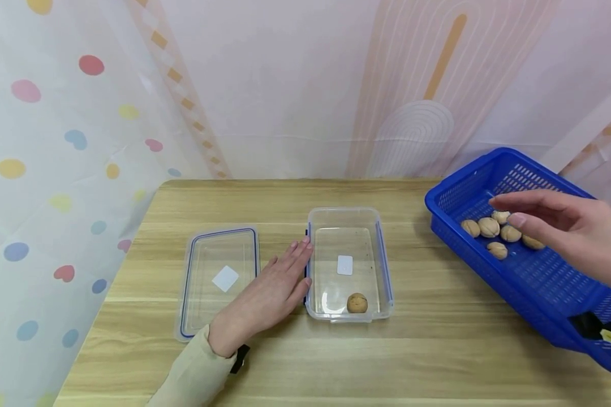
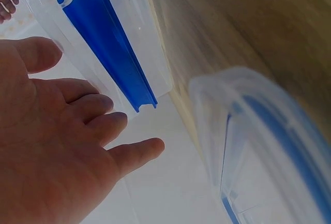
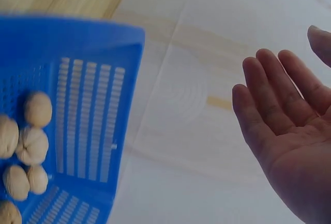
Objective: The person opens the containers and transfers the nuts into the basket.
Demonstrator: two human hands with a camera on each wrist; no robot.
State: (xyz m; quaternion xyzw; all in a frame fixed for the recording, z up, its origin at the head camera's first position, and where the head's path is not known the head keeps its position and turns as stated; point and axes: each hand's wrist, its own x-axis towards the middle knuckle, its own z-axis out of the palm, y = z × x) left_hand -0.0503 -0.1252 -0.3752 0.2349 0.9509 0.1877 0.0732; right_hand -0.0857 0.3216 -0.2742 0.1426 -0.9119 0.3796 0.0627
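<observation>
My left hand (image 1: pixel 272 288) rests against the left side of a clear plastic container (image 1: pixel 331 217), its fingers straight at the wall beside a blue clip (image 2: pixel 106 43). Inside the container one walnut (image 1: pixel 357 303) lies near the front edge. My right hand (image 1: pixel 570 226) hovers over a blue basket (image 1: pixel 489 271), fingers extended, thumb apart from them, nothing between. Several walnuts (image 1: pixel 489 227) lie on the basket's floor below it. In the right wrist view the right palm (image 3: pixel 305 151) is bare, and the walnuts (image 3: pixel 32 145) sit apart from it.
A clear lid (image 1: pixel 203 282) with a blue seal lies on the wooden table (image 1: pixel 265 367), left of the container and partly behind the left forearm. A patterned cloth (image 1: pixel 285 85) hangs along the table's back edge. The basket stands at the table's right side.
</observation>
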